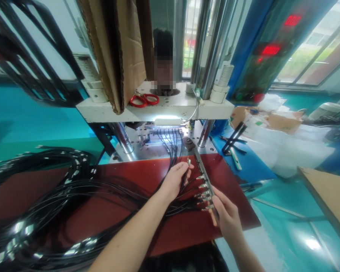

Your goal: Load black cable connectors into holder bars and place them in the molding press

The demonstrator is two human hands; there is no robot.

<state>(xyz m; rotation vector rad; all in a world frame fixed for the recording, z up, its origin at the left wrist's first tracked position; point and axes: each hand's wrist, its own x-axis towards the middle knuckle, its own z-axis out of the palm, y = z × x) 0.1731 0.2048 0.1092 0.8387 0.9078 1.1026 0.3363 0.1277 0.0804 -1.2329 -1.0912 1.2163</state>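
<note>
Nearest, the right hand [228, 213] grips the lower end of a long metal bar [205, 174], thumb on top, fingertips showing beneath; a row of cable connectors [204, 196] sits along its left edge. The left hand [176, 179], apart from the right, pinches a small connector [189, 162] near the bar. Both work above a red-brown board [158, 234], with black cable bundles [70, 189] lying across its left side. Beyond the board, more cables run into the lit bed of a press [161, 138]. Red-handled scissors [144, 100] rest on its white plate [184, 109].
</note>
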